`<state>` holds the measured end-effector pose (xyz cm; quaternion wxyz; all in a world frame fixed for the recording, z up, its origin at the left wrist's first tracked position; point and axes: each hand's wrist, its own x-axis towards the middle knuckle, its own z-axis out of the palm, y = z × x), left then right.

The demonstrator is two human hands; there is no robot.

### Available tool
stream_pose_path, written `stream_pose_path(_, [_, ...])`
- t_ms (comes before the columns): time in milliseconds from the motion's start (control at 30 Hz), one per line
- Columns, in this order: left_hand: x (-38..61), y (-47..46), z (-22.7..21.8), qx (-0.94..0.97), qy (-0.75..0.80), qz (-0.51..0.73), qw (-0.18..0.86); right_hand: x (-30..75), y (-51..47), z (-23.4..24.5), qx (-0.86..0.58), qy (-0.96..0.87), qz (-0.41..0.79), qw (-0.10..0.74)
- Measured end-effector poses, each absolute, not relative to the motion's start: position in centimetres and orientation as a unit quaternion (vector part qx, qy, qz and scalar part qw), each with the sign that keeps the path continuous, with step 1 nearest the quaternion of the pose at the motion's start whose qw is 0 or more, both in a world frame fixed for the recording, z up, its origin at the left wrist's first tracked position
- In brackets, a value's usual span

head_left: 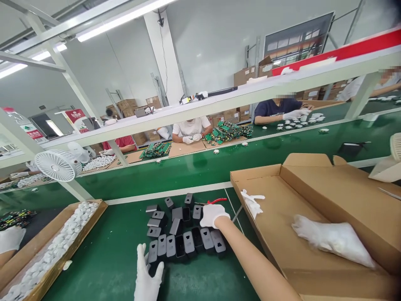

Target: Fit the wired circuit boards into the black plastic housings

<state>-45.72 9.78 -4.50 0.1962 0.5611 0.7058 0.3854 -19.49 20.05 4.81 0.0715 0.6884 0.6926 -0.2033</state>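
My left hand (pixel 147 276), in a white glove, is just left of the front row of dark grey plastic housings (pixel 171 246). Its thumb and fingers are spread, with nothing seen between them. My right hand (pixel 213 215), also gloved in white, reaches over the right side of the housings, beside a grey housing (pixel 197 212). Its fingertips are hidden, so a hold cannot be made out. Just behind that hand lies a tool with red handles (pixel 217 201), partly covered. More housings (pixel 156 221) lie in loose groups behind the front row, some showing a glossy black face.
On the left, a cardboard tray (pixel 102 207) holds many small white parts. A large open carton (pixel 282 267) at right contains a plastic bag (pixel 336 242) and a white glove (pixel 252 202). Beyond a green conveyor (pixel 188 169), co-workers sit near circuit boards (pixel 227 131). A white fan (pixel 56 165) hangs left.
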Motion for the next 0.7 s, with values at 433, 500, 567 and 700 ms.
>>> stream_pose_path(433, [-44.6, 9.1, -3.7, 0.534, 0.784, 0.274, 0.156, -14.6, 21.6, 5.2, 0.707, 0.662, -0.209, 0.134])
stream_pose_path(500, [-44.4, 9.0, -3.6, 0.535, 0.788, 0.266, 0.151, -14.6, 21.4, 5.7, 0.706, 0.668, -0.203, 0.123])
stream_pose_path(567, [-44.3, 9.1, -3.5, 0.538, 0.788, 0.259, 0.151, -14.1, 21.2, 7.0, 0.713, 0.669, -0.19, 0.094])
stream_pose_path(700, [-44.4, 9.2, -3.6, 0.532, 0.785, 0.279, 0.152, -11.7, 20.0, 10.7, 0.728, 0.669, -0.153, 0.012])
